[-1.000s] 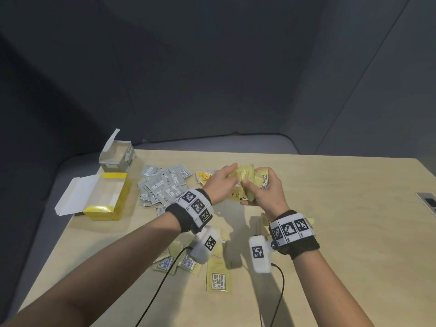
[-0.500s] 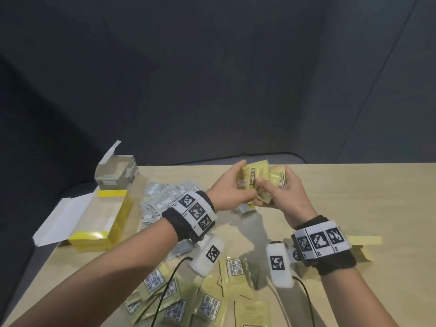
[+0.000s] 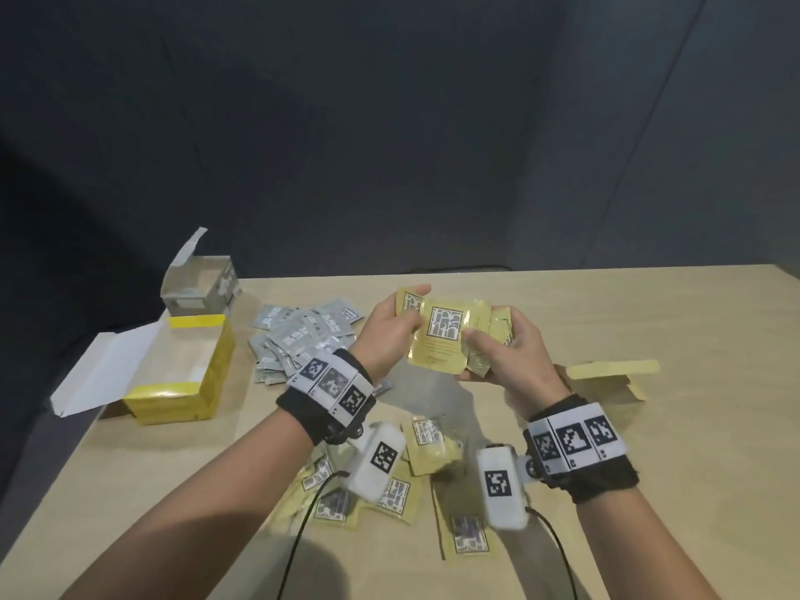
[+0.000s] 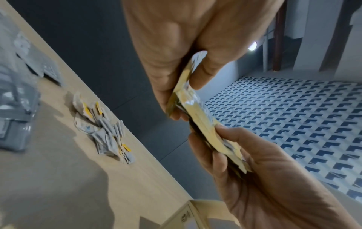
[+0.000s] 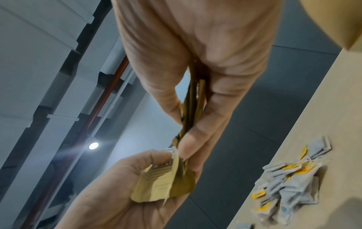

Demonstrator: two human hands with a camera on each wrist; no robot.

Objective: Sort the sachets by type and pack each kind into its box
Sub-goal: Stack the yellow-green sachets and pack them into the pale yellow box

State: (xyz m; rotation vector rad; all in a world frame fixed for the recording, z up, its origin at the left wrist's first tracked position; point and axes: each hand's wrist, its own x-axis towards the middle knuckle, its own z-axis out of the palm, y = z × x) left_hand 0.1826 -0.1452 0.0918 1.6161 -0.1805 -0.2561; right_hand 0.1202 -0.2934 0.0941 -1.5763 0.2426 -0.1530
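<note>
While both hands lift clear of the pale wooden surface [image 3: 649,322], the left hand [image 3: 391,326] and right hand [image 3: 508,355] now pinch a squared-up stack of gold foil sachets [image 3: 441,335], seemingly ready for boxing.

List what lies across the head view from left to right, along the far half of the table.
Open yellow box → grey box behind it → pile of grey sachets → left hand → held stack of yellow sachets → right hand → flat yellow carton.
</note>
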